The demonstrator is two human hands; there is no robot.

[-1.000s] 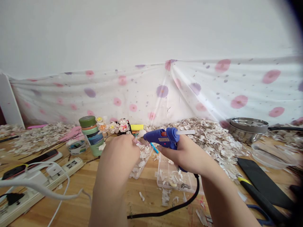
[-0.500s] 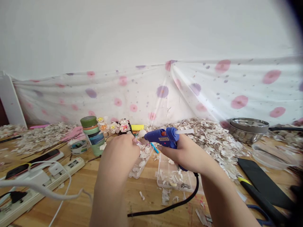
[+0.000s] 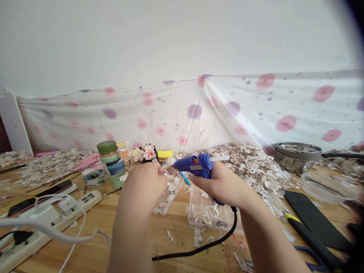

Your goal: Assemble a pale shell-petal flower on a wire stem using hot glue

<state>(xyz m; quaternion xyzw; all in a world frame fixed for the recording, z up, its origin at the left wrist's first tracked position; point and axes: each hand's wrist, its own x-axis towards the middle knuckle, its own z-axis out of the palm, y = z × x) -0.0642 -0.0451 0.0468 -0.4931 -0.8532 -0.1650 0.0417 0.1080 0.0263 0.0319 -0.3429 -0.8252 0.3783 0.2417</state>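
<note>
My right hand [image 3: 220, 184] grips a blue hot glue gun [image 3: 195, 165] with a clear glue stick out the back and a black cord [image 3: 212, 242] trailing toward me. Its nozzle points left at a small pale petal piece [image 3: 170, 162] pinched in my left hand [image 3: 145, 182]. Both hands hover above two clear plastic compartment boxes [image 3: 209, 212] holding petal scraps. A green bottle [image 3: 110, 163] and small paper flowers [image 3: 139, 152] stand just left of my left hand.
Heaps of pale scraps [image 3: 253, 167] cover the back of the wooden table [image 3: 136, 242]. Power strips [image 3: 40, 223] with white cables and a phone [image 3: 42, 193] lie at left. A metal bowl [image 3: 297, 155], a clear dish [image 3: 327, 185] and black tools [image 3: 315, 223] sit at right.
Both hands and the glue gun stay nearly still; the view has shifted slightly and the cord has sagged a little.
</note>
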